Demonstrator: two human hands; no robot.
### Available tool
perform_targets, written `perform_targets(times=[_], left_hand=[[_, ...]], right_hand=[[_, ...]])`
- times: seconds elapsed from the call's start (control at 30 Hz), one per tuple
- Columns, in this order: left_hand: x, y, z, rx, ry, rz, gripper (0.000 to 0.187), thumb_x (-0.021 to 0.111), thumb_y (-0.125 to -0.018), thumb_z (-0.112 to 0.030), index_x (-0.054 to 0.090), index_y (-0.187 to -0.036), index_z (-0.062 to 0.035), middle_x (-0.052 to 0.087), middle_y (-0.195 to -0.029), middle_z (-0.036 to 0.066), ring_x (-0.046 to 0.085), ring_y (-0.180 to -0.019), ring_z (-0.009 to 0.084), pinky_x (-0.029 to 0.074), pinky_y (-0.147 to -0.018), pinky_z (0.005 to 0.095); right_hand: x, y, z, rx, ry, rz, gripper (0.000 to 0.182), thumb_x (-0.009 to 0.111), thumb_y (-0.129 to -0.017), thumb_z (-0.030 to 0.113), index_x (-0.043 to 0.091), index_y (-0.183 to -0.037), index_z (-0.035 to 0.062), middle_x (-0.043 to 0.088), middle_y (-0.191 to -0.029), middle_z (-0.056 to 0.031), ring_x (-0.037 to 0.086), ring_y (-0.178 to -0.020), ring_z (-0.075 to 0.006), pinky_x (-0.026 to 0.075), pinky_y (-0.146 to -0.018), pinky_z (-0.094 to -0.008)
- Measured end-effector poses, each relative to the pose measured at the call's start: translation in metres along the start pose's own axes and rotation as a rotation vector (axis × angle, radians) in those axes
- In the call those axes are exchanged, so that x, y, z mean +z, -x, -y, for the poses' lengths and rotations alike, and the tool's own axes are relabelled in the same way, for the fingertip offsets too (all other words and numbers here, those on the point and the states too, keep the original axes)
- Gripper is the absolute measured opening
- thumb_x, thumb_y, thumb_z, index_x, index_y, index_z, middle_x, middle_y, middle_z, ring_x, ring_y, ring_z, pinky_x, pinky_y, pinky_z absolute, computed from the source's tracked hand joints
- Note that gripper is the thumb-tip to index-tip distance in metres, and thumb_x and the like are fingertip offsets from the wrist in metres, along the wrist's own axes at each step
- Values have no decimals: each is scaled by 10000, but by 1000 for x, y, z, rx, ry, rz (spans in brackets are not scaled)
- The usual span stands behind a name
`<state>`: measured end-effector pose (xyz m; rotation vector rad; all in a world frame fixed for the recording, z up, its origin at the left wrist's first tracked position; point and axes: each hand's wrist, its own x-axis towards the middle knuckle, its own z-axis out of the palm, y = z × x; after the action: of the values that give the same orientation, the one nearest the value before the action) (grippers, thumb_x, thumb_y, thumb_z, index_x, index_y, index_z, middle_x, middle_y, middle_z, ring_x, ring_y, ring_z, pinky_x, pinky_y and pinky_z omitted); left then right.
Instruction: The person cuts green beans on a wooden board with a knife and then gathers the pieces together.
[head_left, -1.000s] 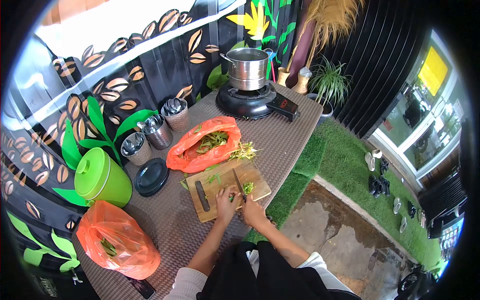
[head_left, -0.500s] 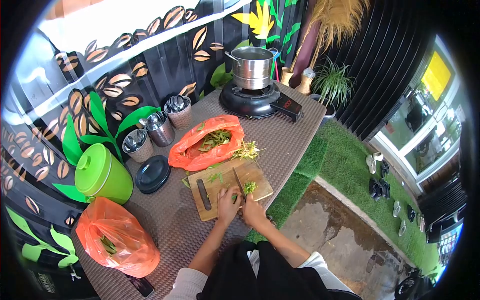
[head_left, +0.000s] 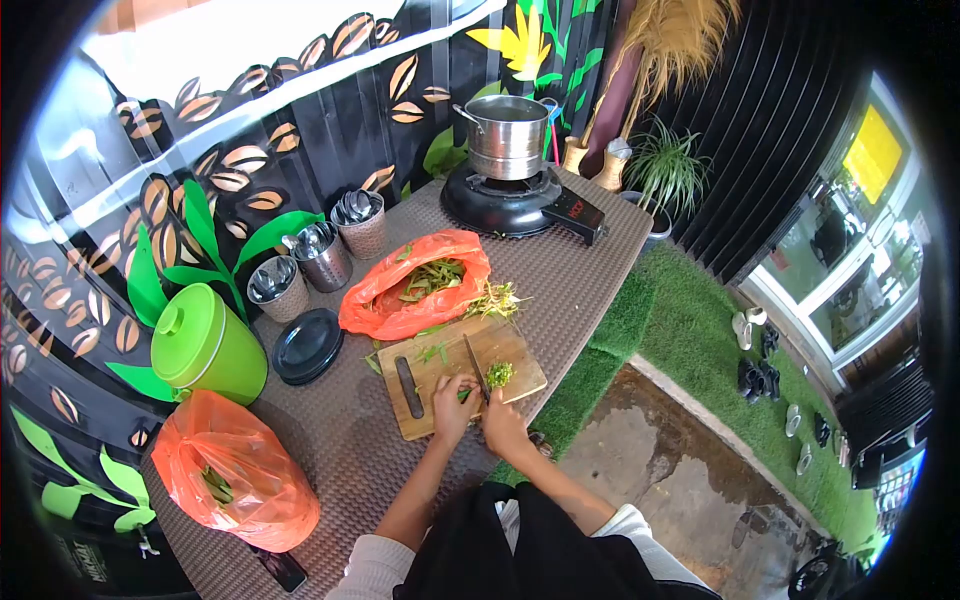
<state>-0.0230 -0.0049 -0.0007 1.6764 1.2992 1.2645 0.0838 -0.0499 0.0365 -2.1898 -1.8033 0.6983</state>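
On the wooden cutting board (head_left: 430,400), my right hand (head_left: 506,428) grips a knife (head_left: 473,358), its blade pointing away from me. Close on the left of the blade, my left hand (head_left: 453,408) is closed over a bit of green vegetable (head_left: 463,396), mostly covered by the fingers. Right of the knife lies a small heap of chopped greens (head_left: 499,375). A few green scraps (head_left: 432,353) are scattered near the board's far left part. Behind the board, an orange plastic bag (head_left: 385,317) gapes with green pods or leaves inside, and pale trimmings (head_left: 497,299) lie beside it.
At the table's far end a steel pot (head_left: 505,140) stands on a black portable stove (head_left: 495,205). Leftward are cutlery holders (head_left: 325,268), black plates (head_left: 308,347), a green lidded bucket (head_left: 215,350), a second orange bag (head_left: 250,485) and a phone (head_left: 283,572).
Both hands stay by the knife with only slight shifts of the fingers. The whole view has moved a little; the things on the table keep their places.
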Motion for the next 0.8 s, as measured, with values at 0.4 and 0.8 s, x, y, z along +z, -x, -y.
perform_targets(times=[0.4,0.8], left_hand=[[-1,4,-1,58,-21,-34,179,676,-747,17,624,-916,-3,597,-843,114,632,-787,206,504,-727,293],[-3,4,4,33,5,-39,126,654,-775,35,616,-895,26,627,-837,113,654,-781,189,507,-680,277]], right_hand=[[-3,-5,-8,-73,-54,28,329,456,-909,239,384,-1082,-32,615,-849,-313,603,-829,-484,476,-742,-546],[-3,-1,-3,-77,-49,48,306,444,-901,204,370,-1100,-16,618,-828,-308,619,-814,-461,491,-704,-539]])
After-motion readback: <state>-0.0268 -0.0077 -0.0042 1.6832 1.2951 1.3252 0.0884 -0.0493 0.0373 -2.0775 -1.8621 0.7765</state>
